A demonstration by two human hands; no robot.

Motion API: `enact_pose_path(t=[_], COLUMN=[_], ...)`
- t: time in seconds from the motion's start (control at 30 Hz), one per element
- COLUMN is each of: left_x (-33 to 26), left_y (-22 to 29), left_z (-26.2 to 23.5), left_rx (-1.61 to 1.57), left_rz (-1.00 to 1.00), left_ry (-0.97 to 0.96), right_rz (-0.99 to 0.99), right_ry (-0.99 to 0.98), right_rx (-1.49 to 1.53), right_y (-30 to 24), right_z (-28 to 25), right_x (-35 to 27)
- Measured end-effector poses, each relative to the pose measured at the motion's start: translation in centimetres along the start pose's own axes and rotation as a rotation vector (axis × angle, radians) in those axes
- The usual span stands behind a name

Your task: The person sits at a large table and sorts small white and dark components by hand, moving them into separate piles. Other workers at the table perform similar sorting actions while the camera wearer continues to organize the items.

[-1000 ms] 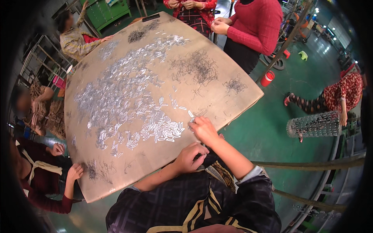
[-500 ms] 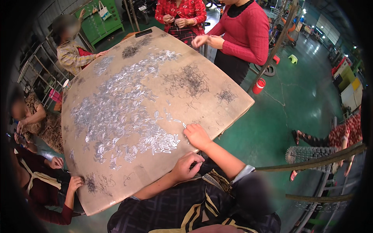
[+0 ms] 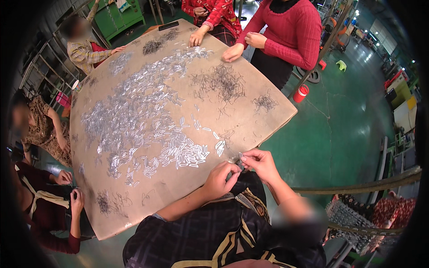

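Note:
At the table's near edge my hands meet, fingertips close together. My right hand (image 3: pixel 261 164) pinches a small shiny metal piece (image 3: pixel 240 156), mostly covered by its fingers. My left hand (image 3: pixel 221 179) is closed just beside it; whatever is between its fingers is hidden. A few shiny elongated metal loops (image 3: pixel 220 148) lie on the tabletop ahead of my hands. Left of these spreads a large pile of similar loops (image 3: pixel 190 155). Dark thin wire pieces (image 3: pixel 223 85) form a tangled heap farther off, with a smaller wire cluster (image 3: pixel 265 103) to its right.
The brown tabletop (image 3: pixel 178 196) has co-workers around it: two in red tops (image 3: pixel 292 31) at the far side, several along the left. More dark wires (image 3: pixel 103 202) lie at the near left corner. A red bucket (image 3: pixel 301 93) stands on the green floor, and a curved rail (image 3: pixel 362 184) is at right.
My right hand has come back from the tabletop to my left hand, now pinching a small metal piece. Several loops show where it was. A far co-worker's hand has reached onto the table.

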State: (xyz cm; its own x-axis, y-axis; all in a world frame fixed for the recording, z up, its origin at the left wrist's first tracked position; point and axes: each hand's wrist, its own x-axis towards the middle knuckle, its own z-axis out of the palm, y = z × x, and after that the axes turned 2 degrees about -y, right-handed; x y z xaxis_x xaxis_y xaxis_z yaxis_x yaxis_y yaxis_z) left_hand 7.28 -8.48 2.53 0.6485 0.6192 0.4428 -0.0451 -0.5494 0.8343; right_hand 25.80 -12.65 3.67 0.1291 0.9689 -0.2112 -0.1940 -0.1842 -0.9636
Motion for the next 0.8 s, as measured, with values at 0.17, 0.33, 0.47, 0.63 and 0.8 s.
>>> enact_pose_path(t=[0.17, 0.33, 0.47, 0.63, 0.8], left_x=[0.1, 0.1, -0.1, 0.6, 4.8], left_y=[0.0, 0.3, -0.1, -1.8, -8.0], left_z=[0.6, 0.7, 0.6, -1.3, -2.5], left_rx=[0.026, 0.056, 0.050, 0.054, 0.545], left_rz=[-0.033, -0.069, -0.106, -0.171, -0.020], left_ry=[0.025, 0.026, -0.043, -0.148, 0.009], right_rz=[-0.084, -0.160, -0.310, -0.402, -0.393], right_ry=[0.053, 0.093, 0.139, 0.143, 0.136], right_rx=[-0.042, -0.238, -0.456, -0.597, -0.595], right_y=[0.3, 0.8, 0.2, 1.0, 1.2], right_z=[0.5, 0.7, 1.2, 0.9, 1.0], right_x=[-1.9, -2.8, -3.5, -3.7, -4.0])
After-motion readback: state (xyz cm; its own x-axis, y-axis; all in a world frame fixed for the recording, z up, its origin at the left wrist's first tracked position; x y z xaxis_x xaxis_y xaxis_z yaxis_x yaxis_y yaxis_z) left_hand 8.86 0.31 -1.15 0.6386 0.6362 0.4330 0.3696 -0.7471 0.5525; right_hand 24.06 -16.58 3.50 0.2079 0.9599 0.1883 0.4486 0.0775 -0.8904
